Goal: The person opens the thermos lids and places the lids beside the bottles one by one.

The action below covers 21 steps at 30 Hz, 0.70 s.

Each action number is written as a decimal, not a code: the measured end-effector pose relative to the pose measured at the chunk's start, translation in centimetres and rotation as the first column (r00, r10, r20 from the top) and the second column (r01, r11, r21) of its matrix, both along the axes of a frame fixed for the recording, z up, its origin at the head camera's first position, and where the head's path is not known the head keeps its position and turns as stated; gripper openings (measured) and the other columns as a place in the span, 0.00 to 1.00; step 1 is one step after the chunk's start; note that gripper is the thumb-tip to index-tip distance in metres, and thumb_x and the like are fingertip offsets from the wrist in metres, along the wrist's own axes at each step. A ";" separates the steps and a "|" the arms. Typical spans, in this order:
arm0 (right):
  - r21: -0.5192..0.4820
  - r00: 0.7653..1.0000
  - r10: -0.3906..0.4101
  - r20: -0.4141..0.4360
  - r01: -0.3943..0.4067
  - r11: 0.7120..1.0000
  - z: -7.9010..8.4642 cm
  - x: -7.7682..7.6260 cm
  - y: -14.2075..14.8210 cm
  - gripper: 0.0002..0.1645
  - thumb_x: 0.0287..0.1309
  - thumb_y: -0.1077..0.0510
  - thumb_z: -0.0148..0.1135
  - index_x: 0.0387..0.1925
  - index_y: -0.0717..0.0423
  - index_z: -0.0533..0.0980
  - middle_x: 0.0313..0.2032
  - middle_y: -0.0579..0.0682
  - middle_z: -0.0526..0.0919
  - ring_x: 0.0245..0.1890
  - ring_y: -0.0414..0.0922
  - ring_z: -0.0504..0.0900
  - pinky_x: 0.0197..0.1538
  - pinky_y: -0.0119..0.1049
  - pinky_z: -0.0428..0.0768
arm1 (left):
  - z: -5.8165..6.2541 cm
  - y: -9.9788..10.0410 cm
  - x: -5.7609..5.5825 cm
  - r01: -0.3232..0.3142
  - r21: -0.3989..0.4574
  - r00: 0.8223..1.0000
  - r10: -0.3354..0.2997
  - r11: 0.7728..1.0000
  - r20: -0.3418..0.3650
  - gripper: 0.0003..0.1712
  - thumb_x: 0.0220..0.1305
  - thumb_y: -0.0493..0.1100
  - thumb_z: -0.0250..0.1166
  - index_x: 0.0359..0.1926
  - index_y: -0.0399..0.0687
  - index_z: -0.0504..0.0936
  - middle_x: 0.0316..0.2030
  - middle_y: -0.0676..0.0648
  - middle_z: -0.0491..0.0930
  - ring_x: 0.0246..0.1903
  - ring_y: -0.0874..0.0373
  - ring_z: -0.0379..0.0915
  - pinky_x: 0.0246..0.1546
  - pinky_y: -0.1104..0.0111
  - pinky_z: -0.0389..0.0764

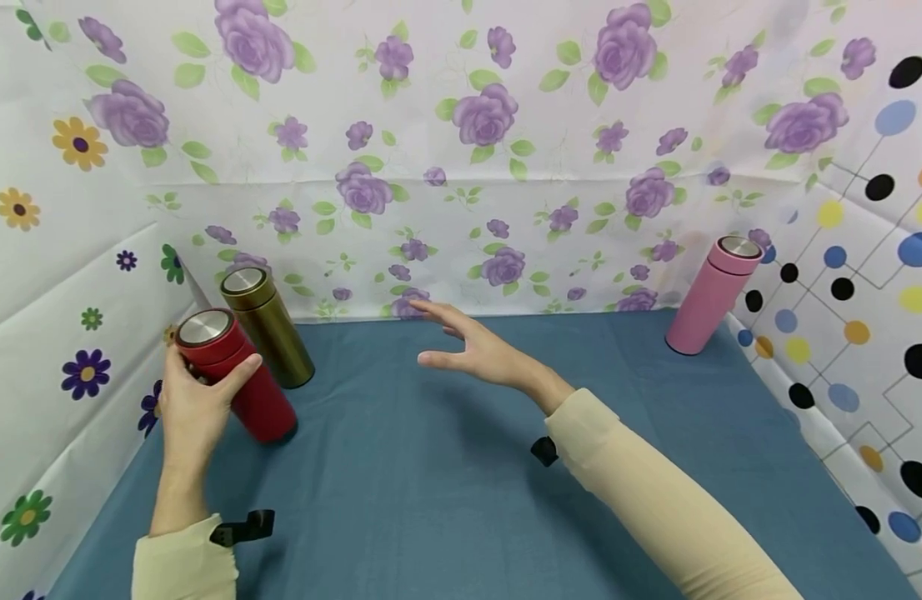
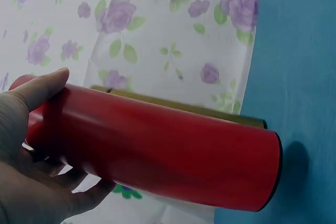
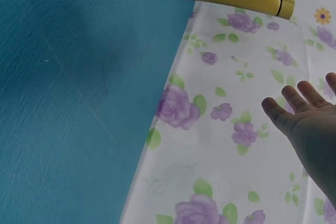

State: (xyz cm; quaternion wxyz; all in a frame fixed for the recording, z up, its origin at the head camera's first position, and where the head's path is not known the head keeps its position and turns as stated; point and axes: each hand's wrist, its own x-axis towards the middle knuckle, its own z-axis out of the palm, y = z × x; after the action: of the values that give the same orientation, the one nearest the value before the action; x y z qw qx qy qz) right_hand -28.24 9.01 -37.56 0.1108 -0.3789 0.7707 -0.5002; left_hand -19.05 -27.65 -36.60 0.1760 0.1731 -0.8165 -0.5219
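Note:
At the left of the head view, my left hand (image 1: 194, 400) grips a red vacuum flask (image 1: 262, 404) with a steel-topped lid. In the left wrist view the thumb lies over the flask's upper part and the fingers wrap below it; a dark shadow falls beside its base. Just behind it, partly covered by it in the left wrist view, a gold-green vacuum flask (image 1: 277, 342) stands upright on the table. My right hand (image 1: 483, 346) hovers over the middle of the table, fingers extended and thumb apart, with nothing in it.
A pink vacuum flask (image 1: 704, 304) stands at the back right corner of the blue-covered table (image 1: 431, 500). Floral sheeting (image 1: 431, 108) rises along the back, a flower-print sheet (image 1: 56, 300) on the left, and a dotted sheet (image 1: 866, 275) on the right.

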 end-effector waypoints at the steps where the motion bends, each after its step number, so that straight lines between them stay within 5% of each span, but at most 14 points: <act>1: 0.001 1.000 -0.005 0.001 0.005 1.000 0.0 0.0 0.1 0.52 0.63 0.26 0.63 0.82 0.26 0.51 0.82 0.39 0.49 0.81 0.44 0.52 0.79 0.56 0.54 | 0.1 0.3 -0.1 0.006 -0.005 1.000 -0.006 1.000 -0.004 0.54 0.66 0.56 0.73 0.82 0.53 0.50 0.76 0.44 0.61 0.75 0.45 0.59 0.72 0.46 0.67; 13: -0.015 0.998 -0.049 0.026 0.049 0.999 0.2 0.2 2.0 0.49 0.63 0.27 0.64 0.80 0.20 0.53 0.81 0.36 0.50 0.80 0.45 0.53 0.78 0.54 0.55 | 0.9 3.4 -1.0 0.133 -0.064 0.988 -0.137 0.989 -0.066 0.53 0.65 0.57 0.73 0.81 0.49 0.53 0.72 0.43 0.66 0.70 0.46 0.64 0.67 0.43 0.71; 21: -0.031 0.998 -0.057 0.002 0.057 0.998 0.2 0.2 2.8 0.49 0.67 0.31 0.64 0.82 0.31 0.53 0.80 0.38 0.52 0.80 0.50 0.54 0.78 0.55 0.55 | 1.3 5.0 -1.4 0.189 -0.063 0.978 -0.194 0.980 -0.078 0.54 0.65 0.57 0.74 0.80 0.47 0.53 0.72 0.40 0.66 0.70 0.43 0.64 0.65 0.41 0.72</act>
State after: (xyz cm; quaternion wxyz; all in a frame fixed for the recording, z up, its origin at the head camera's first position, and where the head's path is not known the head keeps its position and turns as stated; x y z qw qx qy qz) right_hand -28.08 11.80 -37.38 0.0912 -0.3582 0.7731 -0.5154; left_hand -20.48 -22.61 -35.34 0.1637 0.0666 -0.8355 -0.5203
